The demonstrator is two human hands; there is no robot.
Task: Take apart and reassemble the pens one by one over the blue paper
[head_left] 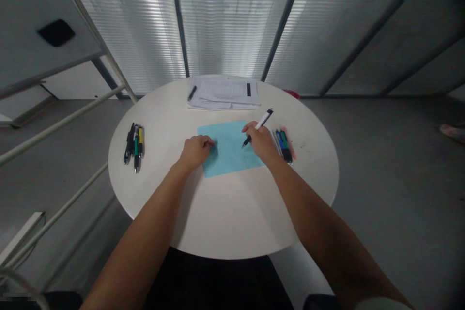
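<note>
A sheet of light blue paper [228, 155] lies on the white round table, tilted slightly. My right hand [262, 141] is closed on a white and black pen [262, 120], whose tip points down at the right half of the sheet. Whether the tip touches the paper I cannot tell. Faint marks seem to show near it. On the sheet's left edge rests my left hand [196, 150], its fingers curled in loosely and nothing visible in them.
Several pens [136, 147] lie in a bunch at the table's left. More pens [284, 145] lie just right of my right forearm. Printed papers [223, 93] with a black pen [192, 93] on top are at the far edge. A white metal rail [61, 118] runs along the left.
</note>
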